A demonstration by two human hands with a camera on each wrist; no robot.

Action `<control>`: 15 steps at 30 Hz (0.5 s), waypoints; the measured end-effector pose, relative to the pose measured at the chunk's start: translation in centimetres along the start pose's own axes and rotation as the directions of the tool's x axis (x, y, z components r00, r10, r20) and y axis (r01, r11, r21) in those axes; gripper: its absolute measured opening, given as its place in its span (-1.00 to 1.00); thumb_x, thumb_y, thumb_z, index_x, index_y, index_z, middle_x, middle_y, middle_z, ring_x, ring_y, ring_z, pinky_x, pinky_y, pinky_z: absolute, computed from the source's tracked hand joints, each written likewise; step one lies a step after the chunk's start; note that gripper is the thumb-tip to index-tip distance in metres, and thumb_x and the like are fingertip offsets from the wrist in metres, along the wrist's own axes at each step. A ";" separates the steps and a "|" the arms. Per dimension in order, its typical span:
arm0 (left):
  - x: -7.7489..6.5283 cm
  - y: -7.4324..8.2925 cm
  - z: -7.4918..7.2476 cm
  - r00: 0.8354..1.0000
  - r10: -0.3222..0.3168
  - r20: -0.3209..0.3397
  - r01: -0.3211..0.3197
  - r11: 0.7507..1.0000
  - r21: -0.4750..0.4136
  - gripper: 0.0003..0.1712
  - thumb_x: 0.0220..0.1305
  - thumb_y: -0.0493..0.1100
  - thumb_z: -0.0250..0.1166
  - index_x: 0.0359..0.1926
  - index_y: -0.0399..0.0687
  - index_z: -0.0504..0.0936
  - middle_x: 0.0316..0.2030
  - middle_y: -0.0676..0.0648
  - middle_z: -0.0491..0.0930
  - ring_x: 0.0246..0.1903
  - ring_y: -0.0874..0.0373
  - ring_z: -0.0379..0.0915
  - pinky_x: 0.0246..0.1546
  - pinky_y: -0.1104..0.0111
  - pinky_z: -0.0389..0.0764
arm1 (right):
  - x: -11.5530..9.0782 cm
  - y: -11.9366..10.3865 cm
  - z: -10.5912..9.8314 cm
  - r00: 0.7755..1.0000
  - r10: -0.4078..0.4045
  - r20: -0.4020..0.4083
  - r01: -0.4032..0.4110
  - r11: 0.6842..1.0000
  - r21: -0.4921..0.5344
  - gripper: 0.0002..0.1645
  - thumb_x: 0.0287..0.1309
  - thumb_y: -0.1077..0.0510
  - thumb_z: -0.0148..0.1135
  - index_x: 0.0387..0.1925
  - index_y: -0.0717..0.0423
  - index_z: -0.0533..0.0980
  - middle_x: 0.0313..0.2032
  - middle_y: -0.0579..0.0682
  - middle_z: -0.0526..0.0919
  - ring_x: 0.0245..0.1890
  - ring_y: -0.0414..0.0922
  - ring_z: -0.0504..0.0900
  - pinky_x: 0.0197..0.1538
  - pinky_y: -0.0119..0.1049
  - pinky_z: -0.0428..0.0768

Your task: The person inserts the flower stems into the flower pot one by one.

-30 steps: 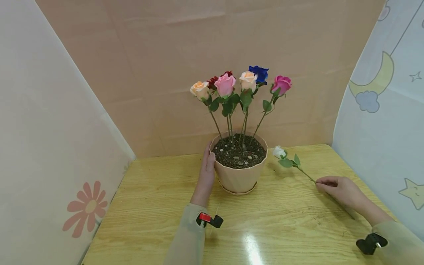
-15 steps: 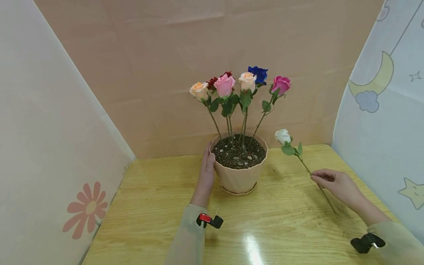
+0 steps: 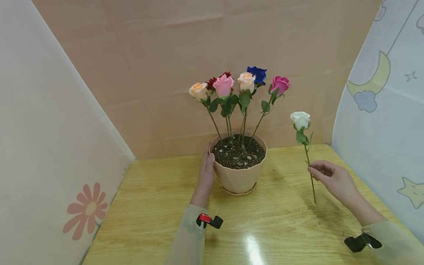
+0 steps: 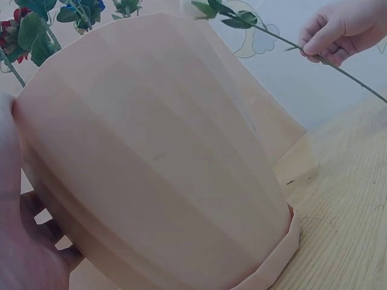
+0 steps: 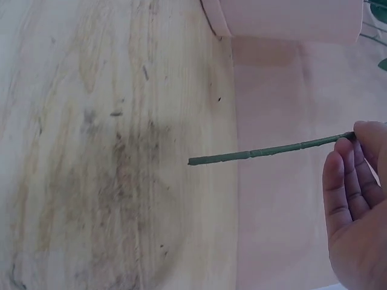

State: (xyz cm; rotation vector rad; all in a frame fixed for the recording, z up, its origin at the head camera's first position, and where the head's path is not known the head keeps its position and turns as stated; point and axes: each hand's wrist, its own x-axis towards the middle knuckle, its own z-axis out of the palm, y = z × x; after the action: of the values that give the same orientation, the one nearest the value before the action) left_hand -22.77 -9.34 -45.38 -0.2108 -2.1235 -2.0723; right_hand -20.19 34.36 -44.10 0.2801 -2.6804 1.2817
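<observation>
My right hand (image 3: 336, 181) pinches the green stem of a white artificial rose (image 3: 300, 120) between thumb and fingertips. The rose stands nearly upright above the table, right of the flower pot; the stem's bare lower end (image 5: 217, 159) points down in the right wrist view. My left hand (image 3: 206, 172) rests along the left side of the pale peach pot (image 3: 239, 180), fingers fairly straight, thumb near the rim. Dark soil (image 3: 228, 157) with pebbles fills the pot. Planted in it are several roses: peach, pink (image 3: 223, 86), magenta (image 3: 280, 85) and blue (image 3: 257, 74), with dark red blooms behind.
The pot stands on a saucer (image 3: 238, 193) on a wood-grain table (image 3: 152, 206). A peach cloth backdrop (image 3: 159, 92) rises close behind. Pale printed cloths hang at the left (image 3: 59, 121) and right (image 3: 381, 132). Small dark crumbs lie on the tabletop at right.
My right hand has lifted the white rose off the table and moved slightly left, turning it from lying slanted to nearly upright. The left hand and the pot stay in place.
</observation>
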 end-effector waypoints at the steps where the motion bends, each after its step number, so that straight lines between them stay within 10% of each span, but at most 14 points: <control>1: 0.0 0.0 0.0 1.000 0.000 0.001 0.000 1.000 -0.001 -0.37 0.83 0.26 -0.19 0.76 0.63 0.00 0.76 0.12 -0.11 0.74 -0.06 -0.25 0.65 -0.25 -0.10 | 0.0 -0.3 0.1 1.000 -0.004 -0.008 0.004 1.000 0.003 -0.57 0.63 -0.06 0.31 0.21 0.19 0.68 -0.14 -0.17 0.80 -0.21 -0.33 0.73 -0.22 -0.44 0.67; 15: -0.1 0.2 0.1 1.000 -0.001 -0.002 0.001 1.000 -0.003 -0.37 0.83 0.26 -0.19 0.76 0.64 0.00 0.76 0.13 -0.11 0.73 -0.05 -0.24 0.65 -0.24 -0.09 | 0.5 -5.2 0.6 0.992 -0.073 -0.098 0.076 0.997 0.027 -0.61 0.62 0.01 0.33 0.21 0.22 0.69 -0.14 -0.05 0.83 -0.24 -0.43 0.71 -0.23 -0.51 0.65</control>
State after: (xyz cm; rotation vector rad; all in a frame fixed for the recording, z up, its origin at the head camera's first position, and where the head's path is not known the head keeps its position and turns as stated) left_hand -22.68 -9.23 -45.22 -0.2080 -2.1198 -2.0762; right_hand -19.49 30.65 -40.42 0.3099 -2.5466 1.2811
